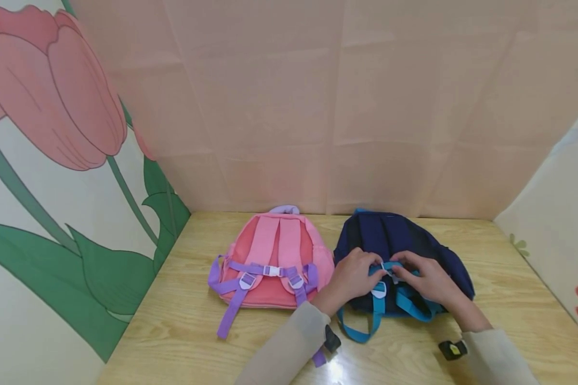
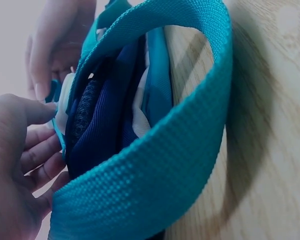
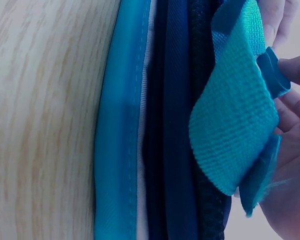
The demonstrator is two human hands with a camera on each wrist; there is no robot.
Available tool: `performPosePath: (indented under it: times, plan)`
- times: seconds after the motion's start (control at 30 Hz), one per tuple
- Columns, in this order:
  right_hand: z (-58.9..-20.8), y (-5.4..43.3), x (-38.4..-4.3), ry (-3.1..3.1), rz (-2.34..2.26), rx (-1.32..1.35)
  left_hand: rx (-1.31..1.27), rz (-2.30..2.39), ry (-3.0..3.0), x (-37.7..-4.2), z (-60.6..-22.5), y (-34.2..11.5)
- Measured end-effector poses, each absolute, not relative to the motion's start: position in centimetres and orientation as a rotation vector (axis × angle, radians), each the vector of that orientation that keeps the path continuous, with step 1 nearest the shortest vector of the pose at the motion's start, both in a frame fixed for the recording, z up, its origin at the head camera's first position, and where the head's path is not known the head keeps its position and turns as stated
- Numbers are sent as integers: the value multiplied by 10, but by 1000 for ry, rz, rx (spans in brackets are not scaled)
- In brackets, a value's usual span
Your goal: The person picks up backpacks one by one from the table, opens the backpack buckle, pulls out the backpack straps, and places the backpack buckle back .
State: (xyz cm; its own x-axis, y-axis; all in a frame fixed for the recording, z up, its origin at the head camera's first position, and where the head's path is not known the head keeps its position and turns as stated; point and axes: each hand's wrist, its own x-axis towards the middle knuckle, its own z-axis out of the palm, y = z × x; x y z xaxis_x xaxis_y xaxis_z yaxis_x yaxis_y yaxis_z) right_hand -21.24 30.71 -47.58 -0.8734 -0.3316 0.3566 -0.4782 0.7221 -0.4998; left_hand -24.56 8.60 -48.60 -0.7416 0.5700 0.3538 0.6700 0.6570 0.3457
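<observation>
A navy backpack with bright blue straps lies on the table, its strap side up. Over its lower middle my left hand and right hand come close together. Between them is a blue cross strap with a pale buckle, partly covered by fingers; whether it is fastened I cannot tell. In the left wrist view my left hand pinches the strap beside the white buckle piece. My right hand pinches a folded blue strap in the right wrist view.
Left of the navy backpack lies a pink backpack with purple straps and a joined white buckle. A blue strap loop hangs onto the wooden table. Fabric walls stand behind and at both sides.
</observation>
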Motion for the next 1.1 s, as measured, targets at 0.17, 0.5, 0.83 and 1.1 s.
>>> performPosePath:
  times: [0.17,0.5,0.83,1.1]
  plan:
    - [-473,305,-212,-2697,876,663,-1008,-661,-2665,-246,-486,86]
    - [-475,305,-213,-2666,866,669,-1014,-664,-2653,-246,-486,86]
    - [-474,307,-213,-2690,864,660,-1011,-664,-2664,-245,-484,86]
    - [-474,306,-214,-2675,847,670,-1016,-653,-2665,-244,-483,86]
